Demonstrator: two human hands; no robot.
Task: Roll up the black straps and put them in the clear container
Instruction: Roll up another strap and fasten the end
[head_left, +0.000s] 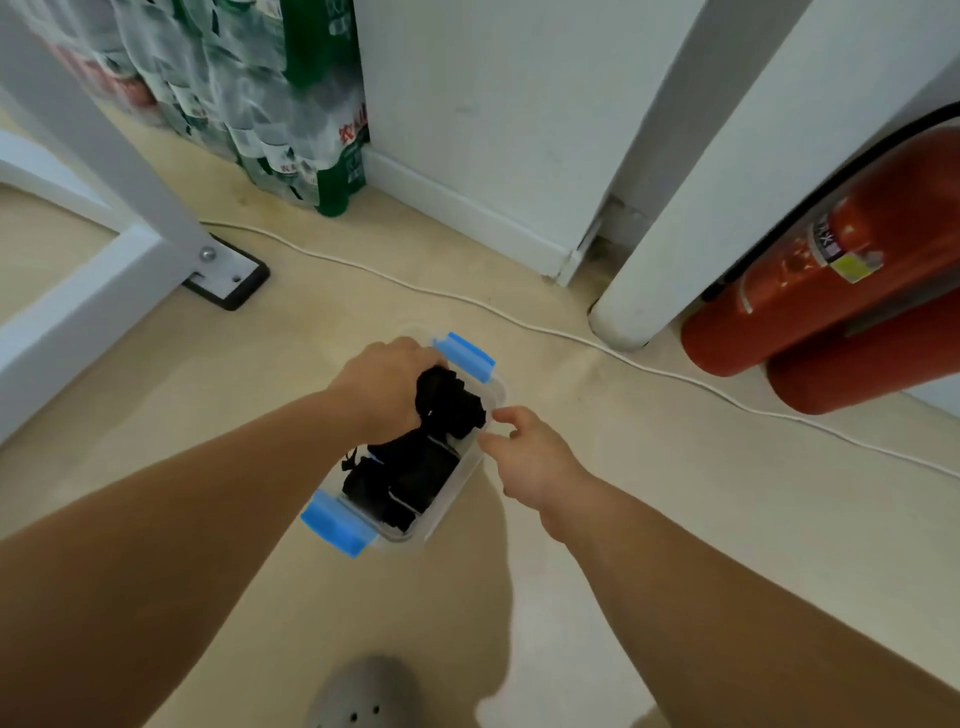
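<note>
Fingers of the left hand (387, 387) grip a rolled black strap (449, 402) directly above the far end of the clear, blue-clipped plastic container (460, 486); right hand (524, 452) hovers loosely open beside its wall.

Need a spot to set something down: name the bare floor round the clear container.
Bare floor lies left of the clear container, toward the black foot plate, and right of it, between the right hand and the white cable. Crowded: the container, full of black straps, left hand gripping one.
</note>
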